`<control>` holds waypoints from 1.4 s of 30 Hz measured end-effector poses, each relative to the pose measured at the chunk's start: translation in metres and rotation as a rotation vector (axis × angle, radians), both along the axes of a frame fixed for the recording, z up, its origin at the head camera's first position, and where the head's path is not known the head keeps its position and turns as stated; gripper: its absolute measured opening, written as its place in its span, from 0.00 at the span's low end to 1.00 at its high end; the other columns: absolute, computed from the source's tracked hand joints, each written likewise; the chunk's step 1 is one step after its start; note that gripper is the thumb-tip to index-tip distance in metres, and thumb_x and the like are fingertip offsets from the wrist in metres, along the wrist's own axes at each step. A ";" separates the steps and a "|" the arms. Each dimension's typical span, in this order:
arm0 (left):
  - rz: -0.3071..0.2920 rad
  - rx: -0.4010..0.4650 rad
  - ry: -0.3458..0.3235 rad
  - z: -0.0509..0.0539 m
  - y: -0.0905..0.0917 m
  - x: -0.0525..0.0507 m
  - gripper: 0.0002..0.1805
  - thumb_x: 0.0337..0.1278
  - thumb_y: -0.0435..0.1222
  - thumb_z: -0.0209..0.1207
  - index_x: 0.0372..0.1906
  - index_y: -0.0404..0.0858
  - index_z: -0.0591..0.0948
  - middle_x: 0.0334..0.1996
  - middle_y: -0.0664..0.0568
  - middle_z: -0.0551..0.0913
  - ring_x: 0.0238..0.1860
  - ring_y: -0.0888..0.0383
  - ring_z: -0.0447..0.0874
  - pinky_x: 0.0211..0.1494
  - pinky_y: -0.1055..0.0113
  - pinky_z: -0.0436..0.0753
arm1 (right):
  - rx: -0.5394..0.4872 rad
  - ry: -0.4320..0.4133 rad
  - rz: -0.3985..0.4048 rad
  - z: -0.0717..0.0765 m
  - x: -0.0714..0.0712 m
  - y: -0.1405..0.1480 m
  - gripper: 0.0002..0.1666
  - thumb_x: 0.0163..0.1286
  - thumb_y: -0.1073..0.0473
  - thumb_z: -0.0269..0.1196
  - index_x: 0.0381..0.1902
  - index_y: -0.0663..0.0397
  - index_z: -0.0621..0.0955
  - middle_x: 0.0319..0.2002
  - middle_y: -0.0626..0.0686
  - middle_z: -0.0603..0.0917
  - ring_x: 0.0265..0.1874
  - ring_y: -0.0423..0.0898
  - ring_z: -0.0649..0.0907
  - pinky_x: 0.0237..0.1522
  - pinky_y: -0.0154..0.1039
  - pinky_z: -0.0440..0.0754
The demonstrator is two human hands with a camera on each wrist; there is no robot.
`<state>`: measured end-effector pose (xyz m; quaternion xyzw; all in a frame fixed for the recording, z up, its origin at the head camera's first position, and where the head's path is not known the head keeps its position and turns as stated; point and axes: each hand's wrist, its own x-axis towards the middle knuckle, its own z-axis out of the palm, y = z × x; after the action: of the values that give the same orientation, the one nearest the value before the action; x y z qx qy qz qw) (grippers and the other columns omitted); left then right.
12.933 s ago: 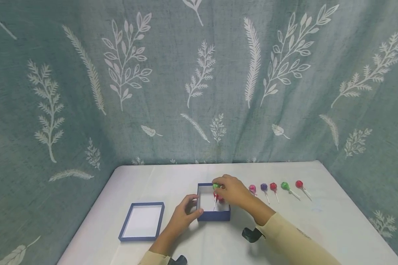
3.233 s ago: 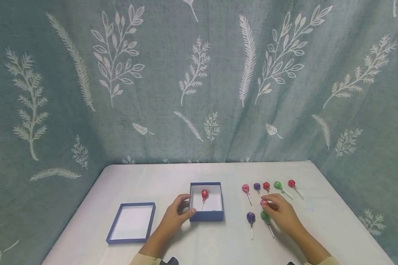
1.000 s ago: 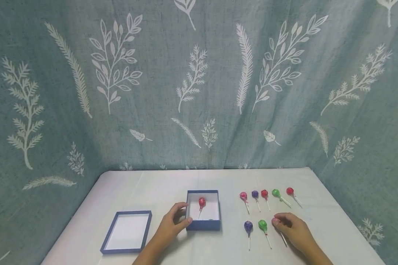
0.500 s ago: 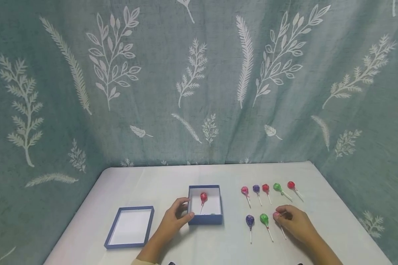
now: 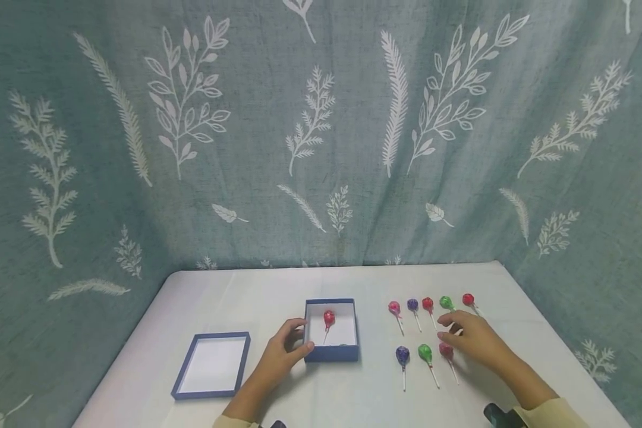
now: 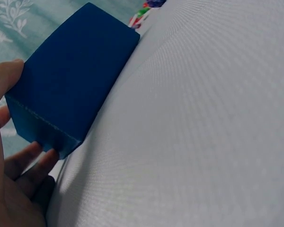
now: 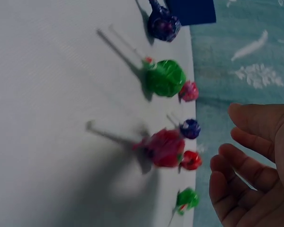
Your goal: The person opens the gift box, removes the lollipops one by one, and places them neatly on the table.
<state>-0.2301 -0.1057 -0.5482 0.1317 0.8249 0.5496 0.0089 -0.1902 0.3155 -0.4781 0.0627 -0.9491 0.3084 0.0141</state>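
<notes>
My left hand (image 5: 279, 352) holds the left side of an open blue box (image 5: 331, 354), thumb at its front corner and fingers round the side. Inside the box lies a red lollipop (image 5: 329, 318). In the left wrist view the fingers and thumb touch the blue box wall (image 6: 75, 71). My right hand (image 5: 473, 337) hovers over a pink lollipop (image 5: 446, 349), fingers apart and holding nothing. Left of that lollipop lie a green lollipop (image 5: 425, 352) and a purple lollipop (image 5: 403, 355). The right wrist view shows the pink lollipop (image 7: 165, 147) apart from the hand (image 7: 255, 165).
A back row on the white table (image 5: 267, 291) has a pink lollipop (image 5: 395, 308), a purple one (image 5: 412, 305), a red one (image 5: 427, 304), a green one (image 5: 446, 302) and another red one (image 5: 468, 299). The blue-rimmed lid (image 5: 211, 395) lies left, inside up. A patterned curtain (image 5: 267, 148) hangs behind.
Lollipops have left the box, leaving one red one inside. My right hand has set the pink lollipop down beside the green one, let go and risen slightly. The left hand stays on the box.
</notes>
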 end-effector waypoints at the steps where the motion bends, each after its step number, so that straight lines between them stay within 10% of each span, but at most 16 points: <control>1: -0.005 0.006 0.004 0.000 0.000 -0.001 0.28 0.57 0.47 0.66 0.61 0.47 0.73 0.59 0.44 0.78 0.61 0.44 0.75 0.66 0.42 0.66 | 0.008 0.012 0.011 0.001 -0.002 -0.002 0.19 0.62 0.56 0.69 0.49 0.59 0.82 0.43 0.52 0.83 0.37 0.46 0.82 0.38 0.44 0.83; 9: -0.013 0.014 -0.028 0.003 0.004 -0.001 0.28 0.58 0.43 0.66 0.63 0.45 0.72 0.62 0.41 0.75 0.63 0.42 0.72 0.66 0.41 0.66 | 0.034 -0.030 0.030 0.006 -0.015 -0.019 0.17 0.61 0.58 0.70 0.48 0.55 0.83 0.40 0.50 0.84 0.37 0.45 0.81 0.39 0.43 0.84; 17: -0.031 0.013 -0.035 0.036 0.007 0.014 0.27 0.59 0.40 0.65 0.62 0.37 0.72 0.60 0.36 0.76 0.62 0.37 0.72 0.65 0.39 0.67 | 0.076 0.011 0.130 0.013 -0.029 -0.045 0.16 0.63 0.57 0.69 0.48 0.53 0.83 0.41 0.48 0.84 0.38 0.44 0.81 0.41 0.43 0.83; 26: -0.021 -0.006 -0.009 0.004 0.005 -0.006 0.29 0.58 0.46 0.66 0.63 0.46 0.72 0.61 0.43 0.76 0.62 0.43 0.74 0.66 0.41 0.66 | 0.073 0.095 0.250 0.018 -0.043 -0.076 0.14 0.65 0.57 0.67 0.47 0.54 0.83 0.39 0.47 0.83 0.35 0.41 0.80 0.36 0.37 0.81; 42: -0.018 0.008 -0.005 0.009 -0.002 0.002 0.29 0.57 0.45 0.66 0.63 0.45 0.72 0.61 0.43 0.76 0.61 0.44 0.74 0.66 0.39 0.65 | 0.021 0.134 0.429 0.022 -0.063 -0.147 0.14 0.65 0.58 0.66 0.47 0.57 0.83 0.41 0.51 0.84 0.37 0.43 0.81 0.36 0.35 0.82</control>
<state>-0.2285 -0.1075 -0.5396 0.1380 0.8213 0.5533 0.0153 -0.2535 0.1682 -0.4563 0.2836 -0.9141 0.2897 0.0103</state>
